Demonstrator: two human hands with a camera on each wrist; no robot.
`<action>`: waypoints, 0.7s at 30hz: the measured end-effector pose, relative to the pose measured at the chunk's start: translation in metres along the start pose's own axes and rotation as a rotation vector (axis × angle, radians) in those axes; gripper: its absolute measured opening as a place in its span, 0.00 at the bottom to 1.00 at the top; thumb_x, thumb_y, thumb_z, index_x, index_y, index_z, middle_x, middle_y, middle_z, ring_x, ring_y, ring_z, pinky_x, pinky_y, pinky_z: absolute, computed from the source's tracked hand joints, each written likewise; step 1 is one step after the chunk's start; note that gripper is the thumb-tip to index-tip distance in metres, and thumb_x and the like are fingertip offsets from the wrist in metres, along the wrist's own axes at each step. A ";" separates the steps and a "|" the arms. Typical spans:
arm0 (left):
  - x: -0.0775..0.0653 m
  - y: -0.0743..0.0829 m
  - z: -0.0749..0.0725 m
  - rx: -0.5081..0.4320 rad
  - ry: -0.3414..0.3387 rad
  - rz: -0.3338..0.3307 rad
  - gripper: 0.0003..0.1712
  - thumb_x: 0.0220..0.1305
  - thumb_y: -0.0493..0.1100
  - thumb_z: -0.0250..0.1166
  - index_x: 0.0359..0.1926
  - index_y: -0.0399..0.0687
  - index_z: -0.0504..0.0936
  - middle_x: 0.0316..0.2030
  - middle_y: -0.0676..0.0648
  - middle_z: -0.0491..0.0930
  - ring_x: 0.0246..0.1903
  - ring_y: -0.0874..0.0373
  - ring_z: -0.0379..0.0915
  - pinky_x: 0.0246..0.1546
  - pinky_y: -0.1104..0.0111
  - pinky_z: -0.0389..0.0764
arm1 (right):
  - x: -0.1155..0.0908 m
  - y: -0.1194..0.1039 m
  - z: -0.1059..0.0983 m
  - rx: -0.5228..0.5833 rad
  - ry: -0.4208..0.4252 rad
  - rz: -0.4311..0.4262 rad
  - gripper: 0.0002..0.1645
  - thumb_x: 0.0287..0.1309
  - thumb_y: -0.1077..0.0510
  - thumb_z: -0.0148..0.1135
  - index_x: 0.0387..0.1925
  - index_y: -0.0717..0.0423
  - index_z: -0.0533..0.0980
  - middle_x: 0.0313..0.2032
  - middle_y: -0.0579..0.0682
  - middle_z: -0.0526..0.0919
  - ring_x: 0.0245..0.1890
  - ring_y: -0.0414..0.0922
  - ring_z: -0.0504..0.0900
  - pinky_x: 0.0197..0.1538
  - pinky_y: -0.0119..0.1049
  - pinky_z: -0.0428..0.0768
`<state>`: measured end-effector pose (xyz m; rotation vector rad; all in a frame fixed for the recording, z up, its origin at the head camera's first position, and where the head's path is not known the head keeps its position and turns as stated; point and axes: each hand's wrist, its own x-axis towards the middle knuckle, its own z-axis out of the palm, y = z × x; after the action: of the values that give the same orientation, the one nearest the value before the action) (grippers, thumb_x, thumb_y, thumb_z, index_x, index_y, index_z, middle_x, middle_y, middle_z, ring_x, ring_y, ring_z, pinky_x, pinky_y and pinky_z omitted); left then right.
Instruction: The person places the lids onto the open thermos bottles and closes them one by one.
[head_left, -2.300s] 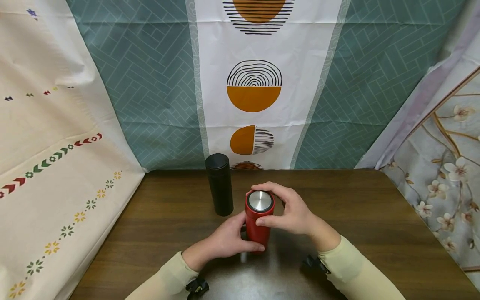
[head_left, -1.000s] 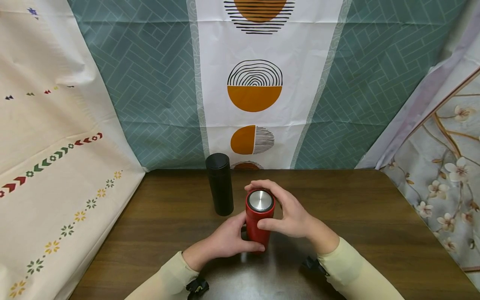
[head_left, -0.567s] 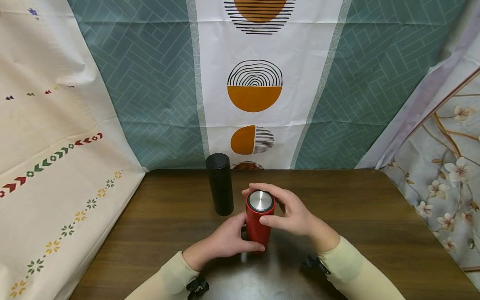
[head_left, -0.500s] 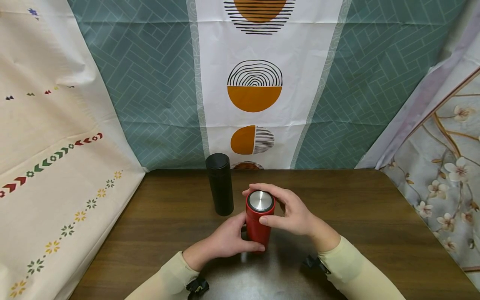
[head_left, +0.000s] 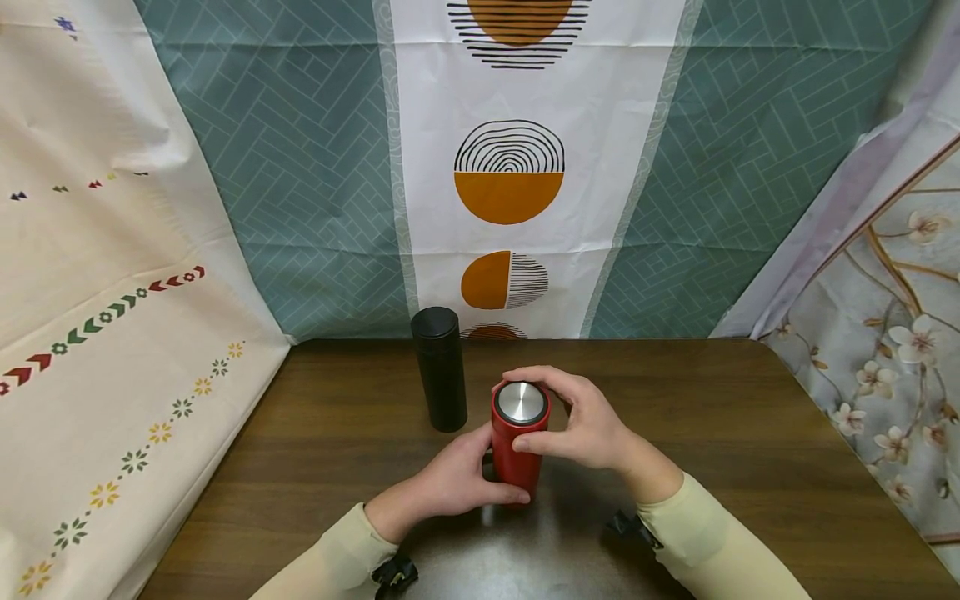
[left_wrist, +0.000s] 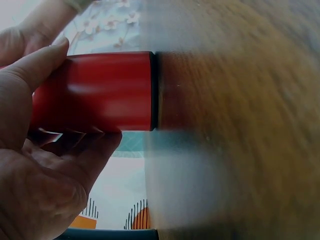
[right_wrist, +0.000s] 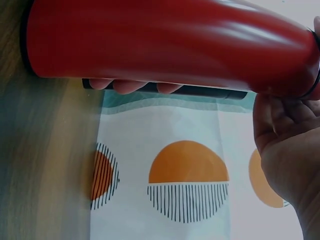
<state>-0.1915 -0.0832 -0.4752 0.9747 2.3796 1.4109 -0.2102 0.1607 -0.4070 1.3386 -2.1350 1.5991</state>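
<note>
A red thermos flask (head_left: 517, 468) stands upright on the wooden table, its lid (head_left: 521, 402) topped by a silver disc with a dark rim. My left hand (head_left: 448, 477) grips the lower body from the left, thumb in front; the left wrist view shows its fingers wrapped round the flask (left_wrist: 102, 95), whose dark base meets the table. Up at the lid, my right hand (head_left: 587, 423) holds on with the thumb in front and fingers round the far side. In the right wrist view, the right hand (right_wrist: 292, 155) partly leaves the frame at the lid end.
Behind and left of the red flask stands a black flask (head_left: 444, 379), upright and apart from both hands. The brown table (head_left: 690, 417) ends at a green and white patterned cloth (head_left: 315, 167). Printed curtains (head_left: 892, 392) hang at the sides.
My right hand loosened and shifted its fingers about the lid, then closed in on it again, its thumb now a little farther left. The left hand and both flasks stay in place.
</note>
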 end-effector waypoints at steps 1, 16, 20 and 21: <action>0.000 0.000 0.000 0.000 0.000 0.001 0.44 0.63 0.50 0.86 0.75 0.67 0.73 0.64 0.61 0.82 0.64 0.62 0.79 0.70 0.56 0.80 | 0.000 0.000 0.000 -0.003 0.005 0.004 0.43 0.53 0.66 0.86 0.70 0.55 0.79 0.62 0.50 0.88 0.61 0.50 0.86 0.69 0.42 0.82; 0.000 0.002 0.000 -0.004 -0.006 0.016 0.44 0.62 0.48 0.86 0.74 0.67 0.73 0.64 0.62 0.82 0.64 0.63 0.79 0.69 0.57 0.80 | 0.001 -0.003 0.005 -0.077 0.080 -0.022 0.45 0.44 0.63 0.93 0.65 0.53 0.81 0.54 0.47 0.89 0.54 0.47 0.87 0.61 0.42 0.86; 0.000 0.002 0.001 -0.004 -0.004 0.017 0.43 0.62 0.47 0.86 0.73 0.66 0.73 0.64 0.62 0.83 0.64 0.63 0.79 0.69 0.57 0.80 | 0.001 -0.002 0.006 -0.092 0.098 -0.042 0.45 0.43 0.63 0.94 0.63 0.55 0.81 0.53 0.48 0.88 0.53 0.47 0.87 0.59 0.40 0.86; 0.000 0.002 0.001 -0.003 -0.003 0.017 0.43 0.62 0.47 0.86 0.73 0.66 0.74 0.64 0.62 0.83 0.64 0.62 0.79 0.69 0.57 0.80 | 0.001 -0.002 0.006 -0.098 0.104 -0.046 0.45 0.42 0.63 0.94 0.63 0.55 0.80 0.53 0.48 0.88 0.52 0.47 0.87 0.58 0.39 0.86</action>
<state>-0.1908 -0.0818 -0.4740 0.9982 2.3713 1.4178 -0.2071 0.1544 -0.4074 1.2373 -2.0774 1.4919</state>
